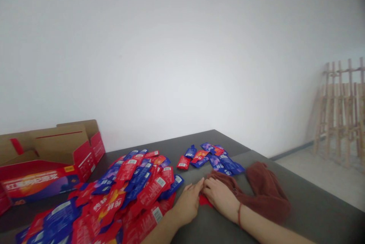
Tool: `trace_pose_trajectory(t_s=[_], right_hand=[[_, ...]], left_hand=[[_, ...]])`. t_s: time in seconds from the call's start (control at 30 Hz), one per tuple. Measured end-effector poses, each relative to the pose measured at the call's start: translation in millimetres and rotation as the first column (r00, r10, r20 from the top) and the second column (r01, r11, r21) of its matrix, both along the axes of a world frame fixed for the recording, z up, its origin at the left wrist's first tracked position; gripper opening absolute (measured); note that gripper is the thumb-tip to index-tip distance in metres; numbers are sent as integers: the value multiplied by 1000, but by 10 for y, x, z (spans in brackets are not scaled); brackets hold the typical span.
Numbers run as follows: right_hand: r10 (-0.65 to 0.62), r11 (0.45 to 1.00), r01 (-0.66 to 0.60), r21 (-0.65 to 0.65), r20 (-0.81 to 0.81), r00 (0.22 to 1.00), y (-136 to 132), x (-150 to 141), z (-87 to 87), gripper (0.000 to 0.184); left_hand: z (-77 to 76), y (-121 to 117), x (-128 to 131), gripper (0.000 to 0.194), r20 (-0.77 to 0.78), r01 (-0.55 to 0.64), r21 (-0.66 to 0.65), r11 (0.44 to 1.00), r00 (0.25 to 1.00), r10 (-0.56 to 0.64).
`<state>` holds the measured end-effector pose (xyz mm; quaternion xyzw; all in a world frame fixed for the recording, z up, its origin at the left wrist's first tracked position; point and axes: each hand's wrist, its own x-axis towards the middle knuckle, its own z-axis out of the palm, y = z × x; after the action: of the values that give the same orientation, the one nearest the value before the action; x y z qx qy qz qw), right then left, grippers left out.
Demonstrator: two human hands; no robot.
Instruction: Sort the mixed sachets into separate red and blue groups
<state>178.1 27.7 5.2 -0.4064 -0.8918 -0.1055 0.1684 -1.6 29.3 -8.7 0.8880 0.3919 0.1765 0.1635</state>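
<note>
My left hand (188, 203) and my right hand (221, 195) meet low over the dark table, fingertips touching. Beneath them a red packet (205, 200) shows only in part. My left hand's fingers are closed at the packet's far end. A brown cloth (266, 194) lies bunched on the table, one end running under my right hand, whose curled fingers press it at the packet. Left of my hands spreads a big heap of red and blue packets (134, 187). Beyond my hands lies a smaller group of similar packets (221, 162).
An open cardboard box (42, 181) with a red printed front stands at the table's left. The grey table (228, 223) reaches a white wall (182, 65) at the back. Wooden easel-like frames (342, 111) stand on the floor at the far right.
</note>
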Motion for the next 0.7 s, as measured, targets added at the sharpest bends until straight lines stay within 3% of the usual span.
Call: trace_pose_trajectory(t_s=[0.17,0.3,0.57,0.7], right_hand=[[-143,990,142,-20,-45,989,-20,392,21,16],[-130,992,129,-14,-84,988,-129,617,-1,14],[-43,999,44,11,-67,997,-89,89,-62,13],[4,1000,-2,27,-65,998,19,123,-52,17]], left_hand=[[54,-43,1,78,-25,19,-22,1000,1000,-20],[88,-79,17,73,-49,11,27,1000,999,-10],[101,-83,43,76,-107,0,53,999,994,6],[104,-90,30,74,-106,-1,59,998,994,8]])
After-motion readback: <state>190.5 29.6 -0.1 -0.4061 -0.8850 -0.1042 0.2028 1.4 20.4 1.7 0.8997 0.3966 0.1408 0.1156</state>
